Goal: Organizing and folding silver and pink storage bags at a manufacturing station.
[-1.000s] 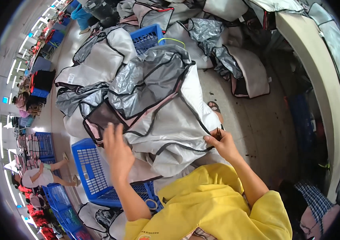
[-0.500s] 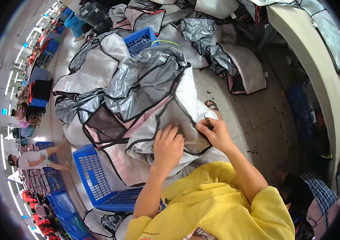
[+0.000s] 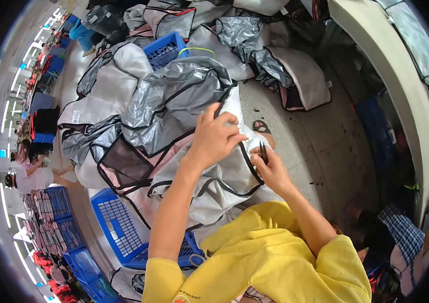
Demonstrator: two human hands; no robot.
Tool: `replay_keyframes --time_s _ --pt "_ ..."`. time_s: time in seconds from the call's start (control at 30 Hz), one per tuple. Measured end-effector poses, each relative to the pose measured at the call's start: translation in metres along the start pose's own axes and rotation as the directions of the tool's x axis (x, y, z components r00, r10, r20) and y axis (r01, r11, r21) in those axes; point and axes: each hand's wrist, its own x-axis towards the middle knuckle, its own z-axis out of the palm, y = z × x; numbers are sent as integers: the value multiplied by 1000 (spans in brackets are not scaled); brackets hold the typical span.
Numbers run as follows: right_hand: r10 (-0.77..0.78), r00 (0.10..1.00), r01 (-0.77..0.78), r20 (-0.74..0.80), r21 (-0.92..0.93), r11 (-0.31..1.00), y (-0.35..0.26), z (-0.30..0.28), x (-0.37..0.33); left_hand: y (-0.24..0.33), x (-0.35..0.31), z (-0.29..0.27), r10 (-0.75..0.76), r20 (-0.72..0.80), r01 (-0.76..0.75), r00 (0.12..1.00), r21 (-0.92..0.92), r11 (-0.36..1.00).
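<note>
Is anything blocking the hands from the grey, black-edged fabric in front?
Nothing visible does: the left hand is over the grey, black-edged fabric, and the right hand, holding a small dark tool, is beside its edge with no obstacle showing between.

Hands [image 3: 214,135] over silver fabric [image 3: 150,103], dark snips [image 3: 263,152]

The left hand [image 3: 212,135] spreads loosely; the right hand [image 3: 274,171] is curled.

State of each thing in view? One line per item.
Left hand: fingers bent; contact unclear
Right hand: closed around dark pointed tool
Dark pointed tool: held; open or shut unclear
Silver-grey fabric: crumpled, loosely spread
Nearer blue basket: partly covered
Sandal: worn
</note>
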Motion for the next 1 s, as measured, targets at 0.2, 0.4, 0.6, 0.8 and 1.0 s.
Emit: replay_keyframes --time_s 0.2,0.4,0.6,0.8,1.0 --pt "-462 881 260 -104 -710 654 -16 -2 -25 -1 -2 1 18 14 -18 1000 1 1000" --pt "-560 827 342 -45 -750 566 -7 7 -21 3 -9 -18 47 154 -41 987 -39 998" --pt "-601 797 331 -62 -787 520 -4 10 -23 7 -13 -14 29 154 -36 988 44 998" --pt "-609 789 331 -75 -784 525 -5 12 -23 11 -13 -14 19 161 -26 987 41 999" --pt "-625 777 334 -73 -794 508 -4 13 -22 12 -13 -15 16 172 -20 985 23 1000"
